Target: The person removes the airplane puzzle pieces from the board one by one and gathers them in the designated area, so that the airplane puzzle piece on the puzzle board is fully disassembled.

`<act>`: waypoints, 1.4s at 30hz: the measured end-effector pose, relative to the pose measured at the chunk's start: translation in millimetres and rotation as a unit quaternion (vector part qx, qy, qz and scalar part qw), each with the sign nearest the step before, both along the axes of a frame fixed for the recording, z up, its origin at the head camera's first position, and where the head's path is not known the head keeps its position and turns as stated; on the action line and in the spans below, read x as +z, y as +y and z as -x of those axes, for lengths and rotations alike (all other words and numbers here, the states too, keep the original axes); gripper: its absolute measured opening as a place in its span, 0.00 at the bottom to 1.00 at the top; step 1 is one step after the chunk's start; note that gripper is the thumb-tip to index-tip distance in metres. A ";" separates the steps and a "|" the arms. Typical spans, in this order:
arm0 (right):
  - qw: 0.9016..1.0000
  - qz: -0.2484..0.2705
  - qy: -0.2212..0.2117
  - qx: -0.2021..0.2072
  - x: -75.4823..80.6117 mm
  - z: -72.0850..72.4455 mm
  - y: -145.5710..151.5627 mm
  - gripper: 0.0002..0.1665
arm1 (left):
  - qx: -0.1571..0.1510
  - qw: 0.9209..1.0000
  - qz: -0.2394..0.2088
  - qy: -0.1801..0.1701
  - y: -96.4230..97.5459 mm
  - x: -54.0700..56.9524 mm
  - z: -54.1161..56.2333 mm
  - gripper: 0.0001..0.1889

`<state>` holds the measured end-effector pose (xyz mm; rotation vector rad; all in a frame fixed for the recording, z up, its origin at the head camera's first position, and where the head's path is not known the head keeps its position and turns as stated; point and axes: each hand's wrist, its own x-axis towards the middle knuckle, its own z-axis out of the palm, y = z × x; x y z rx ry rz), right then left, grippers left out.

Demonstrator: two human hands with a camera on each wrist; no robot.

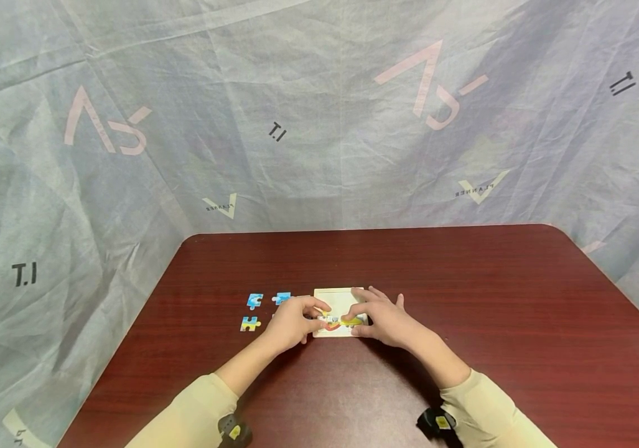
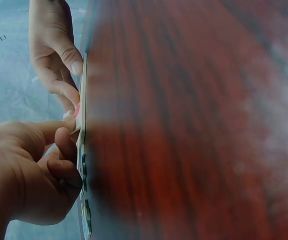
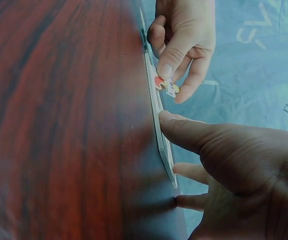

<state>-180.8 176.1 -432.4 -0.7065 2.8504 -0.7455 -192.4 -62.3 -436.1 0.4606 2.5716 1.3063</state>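
Pinched in the left hand [image 1: 290, 322], a piece [image 3: 171, 89] tilts over the left of the tray [image 1: 339, 300]; the right hand [image 1: 387, 318], fingers spread, touches the tray's right edge, perhaps also the yellow piece [image 1: 354, 321] inside.

grey cloth backdrop [image 1: 325, 74] | black "t.i" [image 1: 19, 275] | mirrored "planner" [image 1: 474, 191] across pale v mark [image 1: 480, 199]

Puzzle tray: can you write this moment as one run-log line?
left hand: pinches puzzle piece | right hand: touches tray | loose pieces: left of tray
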 end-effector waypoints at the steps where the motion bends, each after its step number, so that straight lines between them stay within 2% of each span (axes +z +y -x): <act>1: 1.000 0.000 0.000 0.000 0.1 -0.1 -0.1 0.10 | 0.000 1.000 0.001 0.001 0.0 -0.3 0.0 0.12; 11: 1.000 -0.003 -0.004 -0.001 0.1 0.1 0.4 0.09 | 0.012 1.000 -0.019 -0.003 -1.8 2.0 -1.1 0.10; 19: 1.000 -0.005 -0.005 -0.003 0.4 0.2 0.8 0.09 | 0.023 0.999 -0.033 -0.008 -5.9 -0.3 0.2 0.10; 30: 1.000 0.000 -0.012 0.000 -0.5 -0.2 0.9 0.09 | 0.029 0.999 -0.043 -0.013 -18.6 0.1 -4.1 0.11; 42: 1.000 0.001 0.000 0.003 -1.3 -0.1 1.6 0.10 | 0.042 0.998 -0.044 -0.013 -35.5 -1.0 -5.7 0.09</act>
